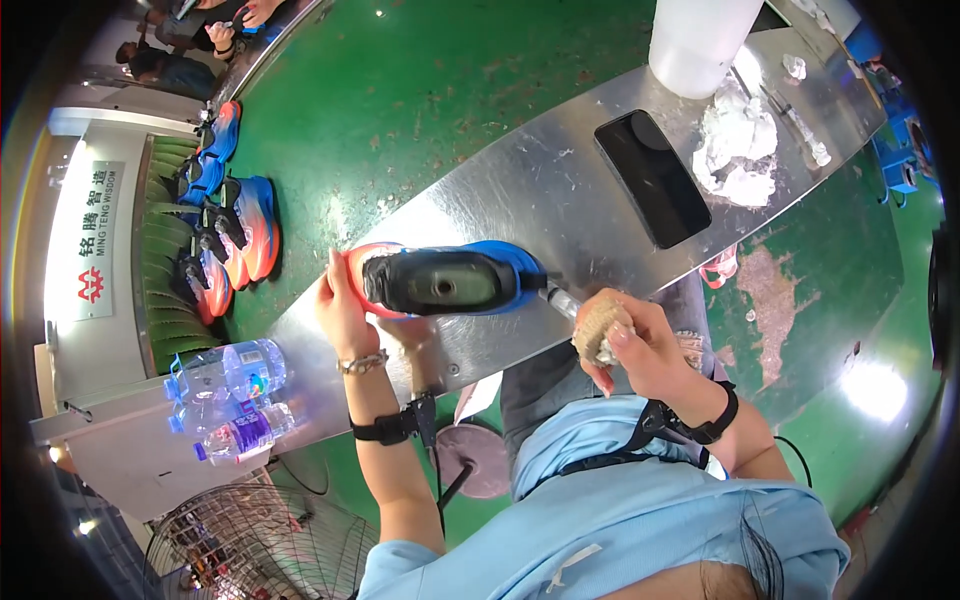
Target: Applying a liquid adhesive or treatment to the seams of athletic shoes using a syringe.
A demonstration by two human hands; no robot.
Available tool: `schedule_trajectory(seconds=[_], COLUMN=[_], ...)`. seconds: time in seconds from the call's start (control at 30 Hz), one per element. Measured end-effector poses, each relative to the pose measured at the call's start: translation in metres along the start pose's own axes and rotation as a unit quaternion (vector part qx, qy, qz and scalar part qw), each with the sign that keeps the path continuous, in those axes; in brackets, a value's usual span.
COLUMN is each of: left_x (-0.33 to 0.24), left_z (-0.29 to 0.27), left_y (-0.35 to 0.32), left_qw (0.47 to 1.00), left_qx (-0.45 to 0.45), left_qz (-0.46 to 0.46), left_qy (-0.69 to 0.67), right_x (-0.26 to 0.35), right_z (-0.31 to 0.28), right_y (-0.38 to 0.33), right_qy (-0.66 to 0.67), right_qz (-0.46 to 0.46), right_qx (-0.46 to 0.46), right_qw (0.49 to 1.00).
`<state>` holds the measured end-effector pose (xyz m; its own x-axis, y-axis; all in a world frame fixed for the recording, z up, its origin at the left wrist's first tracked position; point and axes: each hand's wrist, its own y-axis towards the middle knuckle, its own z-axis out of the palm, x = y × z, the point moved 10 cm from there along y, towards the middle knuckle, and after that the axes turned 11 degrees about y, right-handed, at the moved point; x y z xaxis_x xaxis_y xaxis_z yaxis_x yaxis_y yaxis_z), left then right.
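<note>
A running shoe [440,281], orange-red at its left end and blue at its right, lies on a metal bench with its black opening facing up. My left hand [343,308] grips the orange end, fingers along its outer side. In my right hand [640,345] is a slim tool with a pale, clear-looking barrel [563,301]. Its dark tip meets, or nearly meets, the blue end of the shoe; actual contact is hard to judge. A beige ribbed wrap [604,328] covers part of the right-hand fingers or the tool's handle, and white material shows beneath it.
The metal bench [540,190] carries a black phone [652,178], crumpled white paper [737,145], a white container [700,45] and another slim tool [800,128]. Plastic bottles [250,430] stand left. Several matching shoes [258,230] line a green rack. A wire fan [260,545] sits lower left; co-workers' hands [222,36] show far left.
</note>
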<state>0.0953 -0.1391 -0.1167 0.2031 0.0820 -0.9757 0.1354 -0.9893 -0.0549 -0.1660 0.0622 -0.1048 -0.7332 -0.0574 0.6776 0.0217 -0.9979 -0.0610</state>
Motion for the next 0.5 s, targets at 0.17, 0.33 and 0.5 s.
schedule_trajectory(seconds=[0.17, 0.33, 0.5], left_x=[0.046, 0.057, 0.078], left_z=[-0.07, -0.083, -0.04], left_y=[-0.048, -0.12, -0.183], left_qw=[0.99, 0.979, 0.927], left_qx=[-0.019, 0.066, 0.217], left_qz=[-0.128, -0.184, -0.292], left_qy=[0.058, 0.049, -0.091], right_x=[-0.006, -0.013, -0.018], right_z=[0.004, 0.005, 0.007], right_y=[0.006, 0.008, 0.01], right_qy=[0.006, 0.01, -0.033], right_qz=[0.006, 0.016, 0.019], right_qx=[-0.016, -0.024, -0.015], right_qw=[1.0, 1.0, 0.999])
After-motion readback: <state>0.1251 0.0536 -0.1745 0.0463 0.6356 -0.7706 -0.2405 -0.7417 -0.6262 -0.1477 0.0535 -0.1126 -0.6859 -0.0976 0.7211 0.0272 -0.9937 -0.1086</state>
